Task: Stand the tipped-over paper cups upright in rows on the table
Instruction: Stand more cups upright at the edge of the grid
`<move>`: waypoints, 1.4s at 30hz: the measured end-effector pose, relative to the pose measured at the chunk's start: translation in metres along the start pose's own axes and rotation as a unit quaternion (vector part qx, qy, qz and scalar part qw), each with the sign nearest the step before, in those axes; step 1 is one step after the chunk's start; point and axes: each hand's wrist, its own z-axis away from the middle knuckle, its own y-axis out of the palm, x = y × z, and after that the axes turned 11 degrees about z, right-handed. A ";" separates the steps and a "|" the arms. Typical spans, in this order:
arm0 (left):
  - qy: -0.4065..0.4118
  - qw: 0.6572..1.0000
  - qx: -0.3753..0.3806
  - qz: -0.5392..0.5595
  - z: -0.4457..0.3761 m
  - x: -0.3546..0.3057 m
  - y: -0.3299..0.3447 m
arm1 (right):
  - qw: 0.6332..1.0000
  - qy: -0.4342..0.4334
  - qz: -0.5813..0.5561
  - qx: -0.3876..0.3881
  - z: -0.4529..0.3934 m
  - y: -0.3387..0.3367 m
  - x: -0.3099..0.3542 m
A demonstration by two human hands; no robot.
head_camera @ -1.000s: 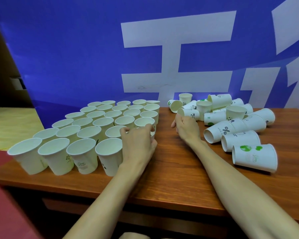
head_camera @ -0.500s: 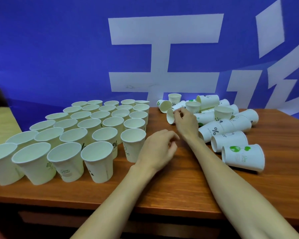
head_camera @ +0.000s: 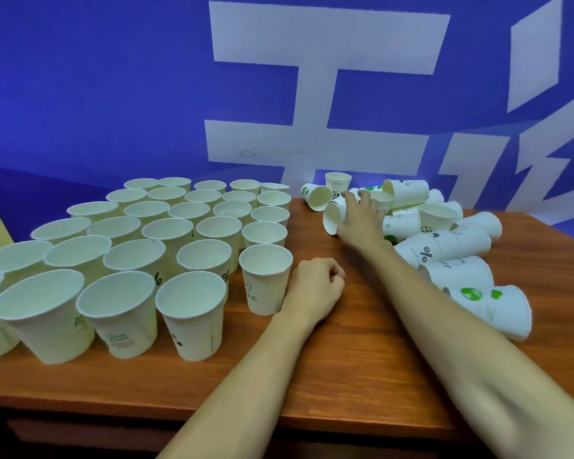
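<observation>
Roughly thirty upright cups (head_camera: 166,246) stand in rows at the table's (head_camera: 355,366) nine o'clock side; about a dozen tipped cups (head_camera: 444,246) lie heaped toward two o'clock, the count blurred by overlap. The left hand (head_camera: 317,286), loosely curled and holding nothing, rests beside the nearest upright cup (head_camera: 265,279). The right hand (head_camera: 358,217) grips a tipped cup (head_camera: 332,217) at the heap's nine o'clock edge.

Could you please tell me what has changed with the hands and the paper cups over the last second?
The left hand let go of the upright white paper cup at the near right corner of the rows and now rests loosely curled on the brown wooden table. The right hand reached farther into the pile onto a tipped-over white paper cup. The standing rows stayed put.
</observation>
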 end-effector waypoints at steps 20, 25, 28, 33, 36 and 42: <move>0.011 1.000 -0.015 0.014 -0.006 0.005 0.007 | 0.977 -0.090 0.187 0.051 -0.023 0.017 0.013; 0.019 1.000 -0.021 0.010 -0.003 0.004 0.005 | 0.995 -0.054 0.075 0.042 -0.013 -0.002 0.011; 0.028 0.999 -0.026 0.008 0.001 0.002 0.003 | 0.999 -0.037 -0.009 0.014 -0.001 -0.011 0.008; 0.081 0.995 -0.067 0.004 0.011 -0.002 0.002 | 0.986 0.010 -0.161 0.033 0.027 -0.025 -0.003; 0.120 0.988 -0.095 0.004 0.019 -0.009 0.003 | 0.967 0.021 -0.247 0.057 0.049 -0.034 -0.012; 0.182 0.972 -0.146 -0.038 0.031 -0.028 0.003 | 0.927 0.002 -0.362 0.094 0.084 -0.053 -0.029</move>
